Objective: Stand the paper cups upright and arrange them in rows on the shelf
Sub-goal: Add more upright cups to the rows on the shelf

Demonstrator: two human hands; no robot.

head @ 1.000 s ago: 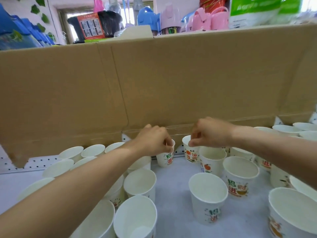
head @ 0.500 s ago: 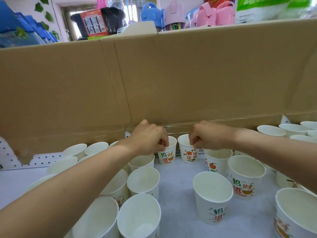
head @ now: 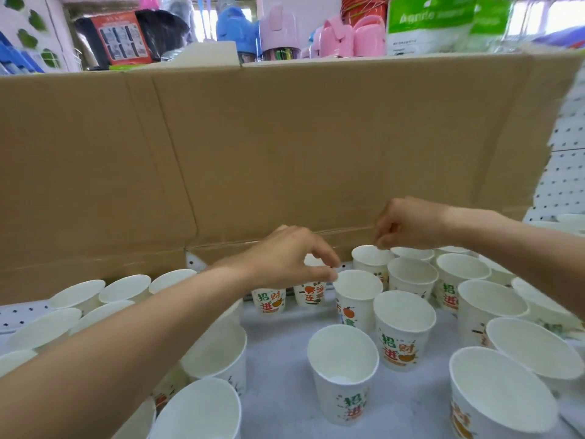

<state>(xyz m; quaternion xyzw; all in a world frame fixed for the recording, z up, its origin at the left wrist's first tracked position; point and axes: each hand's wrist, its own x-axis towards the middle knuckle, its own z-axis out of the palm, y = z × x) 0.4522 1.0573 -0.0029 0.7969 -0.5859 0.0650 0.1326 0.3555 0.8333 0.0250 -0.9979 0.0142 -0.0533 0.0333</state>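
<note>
Smooth white paper cups (head: 402, 331), printed 招财进 in green and red, stand upright on the pale shelf (head: 278, 337); left hand (head: 294, 258) grip pinches the rim of the orange-printed cup (head: 357, 299) mid-shelf; right hand (head: 411, 223) grip pinches the far cup (head: 370, 259) rim, beside brown cardboard (head: 285, 147).

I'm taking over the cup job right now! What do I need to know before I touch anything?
Left hand: seems to pinch the rim of the orange-print cup.
Right hand: pinches the rim of the back cup, next to the cardboard.
Done: every cup in view stands upright on the shelf. The left cups sit in rough rows.
Left: the middle ones, like the front cup, stand loose. Line them up into rows.
</note>
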